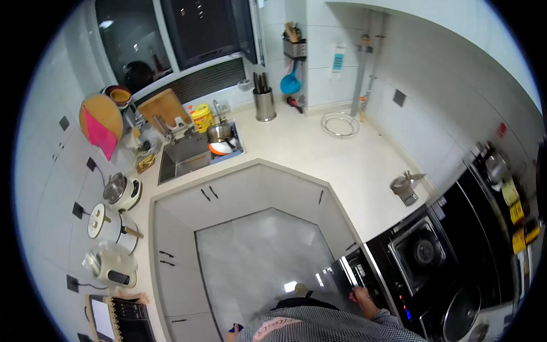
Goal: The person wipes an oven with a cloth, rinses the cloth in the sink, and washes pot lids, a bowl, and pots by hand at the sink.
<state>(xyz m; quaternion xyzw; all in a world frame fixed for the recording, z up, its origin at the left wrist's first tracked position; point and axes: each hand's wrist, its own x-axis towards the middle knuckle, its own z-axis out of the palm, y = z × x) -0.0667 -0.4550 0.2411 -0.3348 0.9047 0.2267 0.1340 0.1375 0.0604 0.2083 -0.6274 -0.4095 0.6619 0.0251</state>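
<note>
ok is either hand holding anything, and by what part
It cannot be told: something blue shows at the left hand, and the right hand is curled near the stove, its grip unclear.

Steel knife holder [265,107] on counter [290,149] — round wire rack [340,135] to its right. Blue ladle [290,85] hangs between — yellow bottle [202,119] behind sink [181,158].

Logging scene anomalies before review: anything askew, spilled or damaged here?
Only minor: the pink cloth hangs lopsided, its corner pointing down, across the round tan board at the left wall. I see no spill or damage, though fine detail is too small to judge.
</note>
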